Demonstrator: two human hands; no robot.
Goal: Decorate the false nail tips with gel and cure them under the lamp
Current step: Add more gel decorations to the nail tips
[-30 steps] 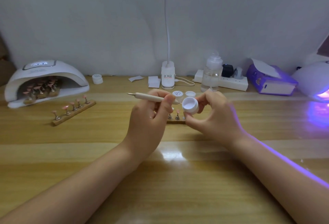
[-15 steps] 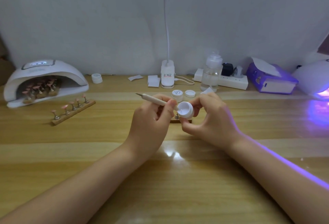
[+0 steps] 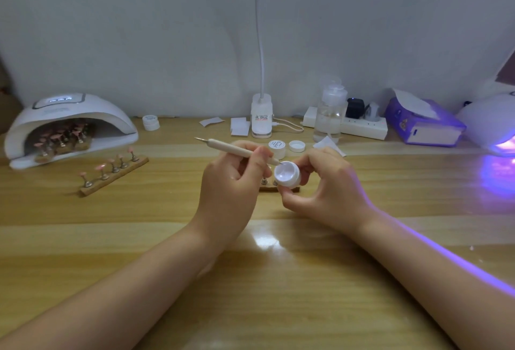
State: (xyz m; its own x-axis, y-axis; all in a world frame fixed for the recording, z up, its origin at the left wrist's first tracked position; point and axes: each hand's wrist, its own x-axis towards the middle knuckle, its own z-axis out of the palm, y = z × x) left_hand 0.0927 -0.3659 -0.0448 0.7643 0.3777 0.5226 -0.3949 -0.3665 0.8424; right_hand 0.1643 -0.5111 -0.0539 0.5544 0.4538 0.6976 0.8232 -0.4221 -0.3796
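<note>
While the right hand (image 3: 326, 191) pinches the open gel pot (image 3: 287, 174) tilted above the table (image 3: 139, 238), the left hand (image 3: 231, 182), fingers curled round the dotting pen (image 3: 237, 150), should lift only a small bead, wiping excess on the rim

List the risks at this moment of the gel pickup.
The right hand holds the open gel pot tilted in the air, so gel could run or the pot could slip. The left hand works the dotting tool right above the nail stand, so a drip could mar the tips.
</note>
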